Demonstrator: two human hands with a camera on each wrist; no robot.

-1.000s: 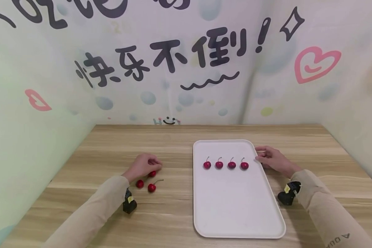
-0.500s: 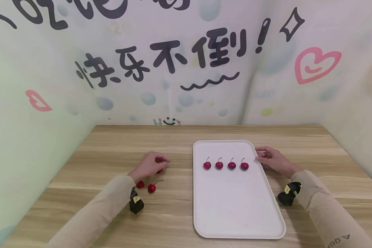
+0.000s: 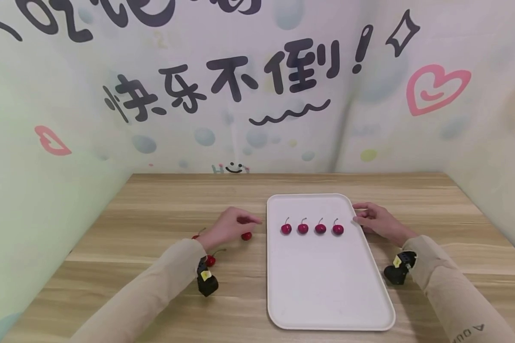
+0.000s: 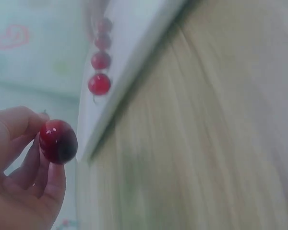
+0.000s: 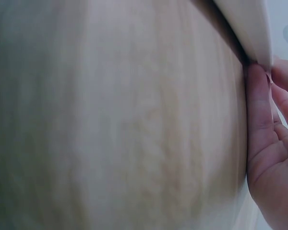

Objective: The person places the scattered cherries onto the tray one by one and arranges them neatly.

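Observation:
My left hand [image 3: 229,226] pinches a dark red cherry [image 4: 58,141] near its stem, just left of the white tray [image 3: 328,281]. In the left wrist view the cherry hangs at the fingertips, its stem mostly hidden by them. Several cherries [image 3: 303,229] stand in a row across the tray's far part, stems pointing up. At the tray's right edge, my right hand [image 3: 379,222] grips the rim; the right wrist view has the thumb against the rim from below and a finger on top.
Two loose cherries lie on the wooden table left of the tray: one cherry [image 3: 211,260] beside the left wrist camera, another cherry [image 3: 195,237] partly hidden behind the left forearm. A printed wall sheet [image 3: 240,143] rises behind the table [image 3: 176,190].
My left hand has carried its cherry rightward from beside the loose cherries to close by the tray's left edge. My right hand and the tray have stayed put.

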